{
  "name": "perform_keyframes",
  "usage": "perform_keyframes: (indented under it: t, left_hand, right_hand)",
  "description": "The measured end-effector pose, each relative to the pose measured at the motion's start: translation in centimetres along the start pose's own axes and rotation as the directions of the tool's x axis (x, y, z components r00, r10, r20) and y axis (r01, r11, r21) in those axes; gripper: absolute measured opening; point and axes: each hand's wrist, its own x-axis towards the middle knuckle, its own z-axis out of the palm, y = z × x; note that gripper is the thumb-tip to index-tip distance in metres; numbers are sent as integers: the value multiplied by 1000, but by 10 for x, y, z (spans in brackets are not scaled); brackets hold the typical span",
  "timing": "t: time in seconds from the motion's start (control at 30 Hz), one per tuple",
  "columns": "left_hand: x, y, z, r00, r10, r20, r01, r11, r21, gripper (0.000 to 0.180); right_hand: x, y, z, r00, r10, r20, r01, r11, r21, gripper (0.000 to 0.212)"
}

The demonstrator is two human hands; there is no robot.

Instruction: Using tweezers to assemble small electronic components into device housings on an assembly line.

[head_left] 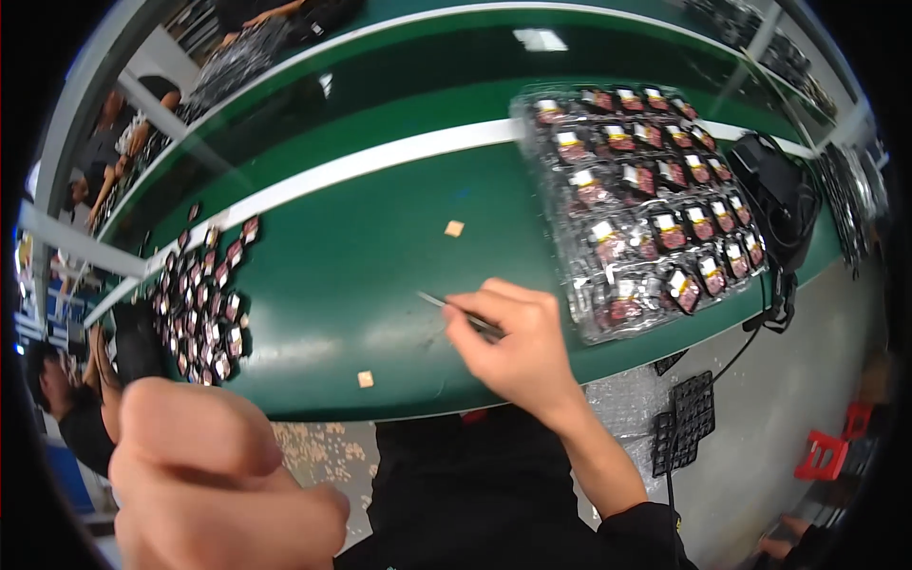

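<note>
My right hand (518, 337) is over the green work table, thumb and fingers closed on slim, pointed metal tweezers (433, 299); their tip points to the far left. Very near the camera at lower left, my left hand (209, 475) looms large and blurred, its fingers curled together; whatever they may hold is hidden. A small tan square (454, 229) lies on the table beyond the tweezers, and another tan square (366, 379) lies near the front edge.
Clear plastic trays (560, 223) with rows of small black parts bearing white and pinkish faces stand at right. Loose similar parts (199, 309) are heaped at left. A black device with cables (779, 190) sits beyond the trays. Another person (71, 399) is at far left.
</note>
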Motion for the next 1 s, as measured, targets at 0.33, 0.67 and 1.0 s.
perform_keyframes:
  t: [0.33, 0.67, 1.0]
  left_hand:
    - [-94, -53, -9, 853, -362, -376, 522, 564, 640, 24]
    - [-227, -141, -37, 551, -785, -283, 689, 237, 685, 24]
    - [-168, -137, -3, 722, -676, -148, 627, 549, 553, 50]
  right_hand:
    - [3, -3, 10, 999, -2, -33, -3, 991, -137, 10]
    - [-3, -10, 6, 1000, -15, 4, 15, 991, -132, 11]
    - [-1, -8, 7, 1000, 3, -5, -3, 992, -128, 11]
